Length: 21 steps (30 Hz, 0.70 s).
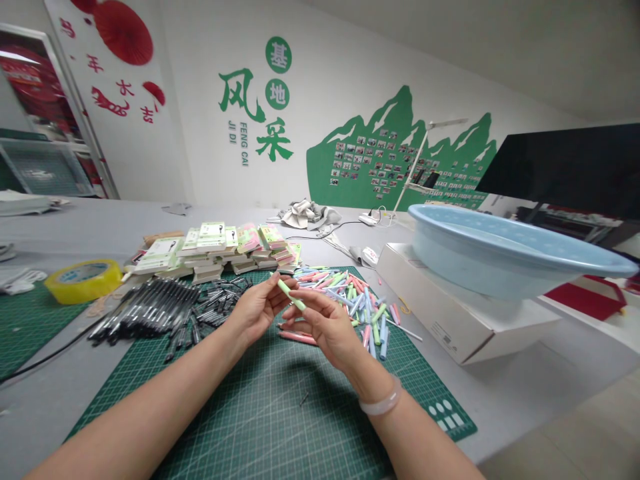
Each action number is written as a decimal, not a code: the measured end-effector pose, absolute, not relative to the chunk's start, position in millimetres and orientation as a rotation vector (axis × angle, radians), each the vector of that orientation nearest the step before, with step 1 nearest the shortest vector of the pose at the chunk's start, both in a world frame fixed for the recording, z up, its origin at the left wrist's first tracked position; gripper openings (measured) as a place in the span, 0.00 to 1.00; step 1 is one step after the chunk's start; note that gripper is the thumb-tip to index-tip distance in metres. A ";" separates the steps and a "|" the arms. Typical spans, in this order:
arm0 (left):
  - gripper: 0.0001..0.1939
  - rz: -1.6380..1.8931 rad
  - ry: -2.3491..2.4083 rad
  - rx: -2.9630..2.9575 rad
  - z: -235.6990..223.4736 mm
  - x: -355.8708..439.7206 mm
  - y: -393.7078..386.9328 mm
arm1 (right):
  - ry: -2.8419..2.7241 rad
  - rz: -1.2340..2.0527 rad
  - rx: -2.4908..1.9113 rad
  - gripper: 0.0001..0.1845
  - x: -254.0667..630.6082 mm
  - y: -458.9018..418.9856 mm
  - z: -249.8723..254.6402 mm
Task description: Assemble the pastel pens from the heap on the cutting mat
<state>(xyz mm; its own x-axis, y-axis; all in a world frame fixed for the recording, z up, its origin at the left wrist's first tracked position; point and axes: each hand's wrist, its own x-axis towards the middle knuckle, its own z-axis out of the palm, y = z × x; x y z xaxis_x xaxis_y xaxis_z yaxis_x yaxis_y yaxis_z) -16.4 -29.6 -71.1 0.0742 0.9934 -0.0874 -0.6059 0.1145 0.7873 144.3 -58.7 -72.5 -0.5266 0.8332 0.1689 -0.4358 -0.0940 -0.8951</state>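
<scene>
My left hand (pixel 259 308) and my right hand (pixel 327 325) meet above the green cutting mat (pixel 240 407). Between them is a slim light green pen (pixel 284 288); the left fingers pinch its far end and the right fingers its near end. Whether it is one piece or two parts touching is hard to tell. Just below the hands lie a few pink pens (pixel 299 337), partly covered by my right fingers. Behind and right of them spreads a loose pile of pastel pen parts (pixel 367 308). Many black pens (pixel 150 308) lie in a bundle to the left.
Small boxed packs (pixel 215 240) are stacked behind the pens. A yellow tape roll (pixel 84 280) lies at left. On the right, a blue basin (pixel 500 257) rests on a white box (pixel 450 320). A crumpled grey cloth (pixel 310 215) and a power strip (pixel 369 219) lie farther back.
</scene>
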 end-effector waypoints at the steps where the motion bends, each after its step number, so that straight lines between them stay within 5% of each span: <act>1: 0.10 1.340 0.726 0.672 -71.8 -16.5 -29.0 | -1.252 1.762 -0.492 0.19 143.5 -59.1 -72.7; 10: 0.16 1.469 1.030 1.025 -54.9 -55.3 -10.7 | -1.200 1.716 -0.460 0.24 148.7 -53.0 -65.8; 15: 0.20 0.865 1.832 1.670 -72.2 -86.1 24.7 | -1.016 1.398 -0.752 0.16 154.2 -30.4 -82.6; 21: 0.15 0.694 2.078 1.835 -87.5 -79.4 67.8 | -1.089 1.282 -0.786 0.13 160.8 -22.5 -85.9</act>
<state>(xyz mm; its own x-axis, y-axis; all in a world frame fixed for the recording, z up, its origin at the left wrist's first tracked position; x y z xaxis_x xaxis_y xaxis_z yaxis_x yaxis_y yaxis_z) -79.4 67.8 -87.5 -0.1517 0.9831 0.1022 0.8471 0.0761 0.5259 160.8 -22.5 -85.9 -0.0526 0.9808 0.1878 -0.3438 0.1587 -0.9255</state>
